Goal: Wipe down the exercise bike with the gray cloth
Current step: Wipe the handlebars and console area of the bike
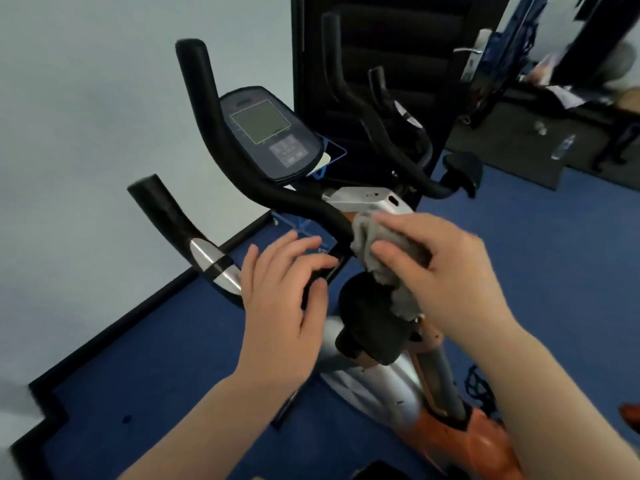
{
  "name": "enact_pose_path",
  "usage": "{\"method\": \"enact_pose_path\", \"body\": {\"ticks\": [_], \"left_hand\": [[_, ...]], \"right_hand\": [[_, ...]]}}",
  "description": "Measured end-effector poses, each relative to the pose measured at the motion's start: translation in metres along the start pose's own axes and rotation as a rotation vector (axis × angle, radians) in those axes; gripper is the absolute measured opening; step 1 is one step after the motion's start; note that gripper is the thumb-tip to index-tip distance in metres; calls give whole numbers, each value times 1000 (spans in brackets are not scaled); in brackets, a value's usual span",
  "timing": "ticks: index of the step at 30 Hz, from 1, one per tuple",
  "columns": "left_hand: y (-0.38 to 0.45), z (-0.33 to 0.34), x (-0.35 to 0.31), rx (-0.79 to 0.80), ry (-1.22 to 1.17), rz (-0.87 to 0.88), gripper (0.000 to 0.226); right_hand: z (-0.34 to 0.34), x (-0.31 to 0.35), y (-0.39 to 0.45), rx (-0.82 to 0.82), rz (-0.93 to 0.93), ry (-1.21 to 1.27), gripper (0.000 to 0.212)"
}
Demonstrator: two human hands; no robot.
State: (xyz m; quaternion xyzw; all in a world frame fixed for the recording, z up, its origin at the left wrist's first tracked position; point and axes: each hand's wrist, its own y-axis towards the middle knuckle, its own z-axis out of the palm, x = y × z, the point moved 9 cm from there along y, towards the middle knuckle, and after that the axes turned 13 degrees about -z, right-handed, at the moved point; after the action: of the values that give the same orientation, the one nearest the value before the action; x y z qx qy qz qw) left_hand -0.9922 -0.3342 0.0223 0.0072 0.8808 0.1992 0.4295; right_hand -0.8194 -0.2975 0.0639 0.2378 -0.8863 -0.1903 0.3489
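The right hand (446, 271) holds the cloth (384, 251) bunched under its fingers and thumb, pressed on the handlebar (242, 168) where it meets the silver stem bracket (367, 199). A tail of cloth hangs below the grip, over the black knob (374, 327). The left hand (280, 289) lies beside the grip on the near bar, fingers loosely curled over it; whether it truly clamps the bar I cannot tell.

Risks, as I judge them: the hanging tail could catch on the knob and pull the cloth out of the hold. The bunched wad touches little surface, so a stroke may skip the bar's underside. The console (266, 133), above and beyond the grip, could get its buttons pressed by a hard wipe.
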Motion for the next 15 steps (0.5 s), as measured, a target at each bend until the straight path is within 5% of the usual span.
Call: {"method": "enact_pose_path", "body": {"ticks": [10, 15], "left_hand": [[-22, 52, 8, 99, 10, -383, 24], [-35, 45, 0, -8, 9, -383, 32]], "right_hand": [[60, -28, 2, 370, -114, 40, 25], [55, -35, -18, 200, -35, 90, 29]]}}
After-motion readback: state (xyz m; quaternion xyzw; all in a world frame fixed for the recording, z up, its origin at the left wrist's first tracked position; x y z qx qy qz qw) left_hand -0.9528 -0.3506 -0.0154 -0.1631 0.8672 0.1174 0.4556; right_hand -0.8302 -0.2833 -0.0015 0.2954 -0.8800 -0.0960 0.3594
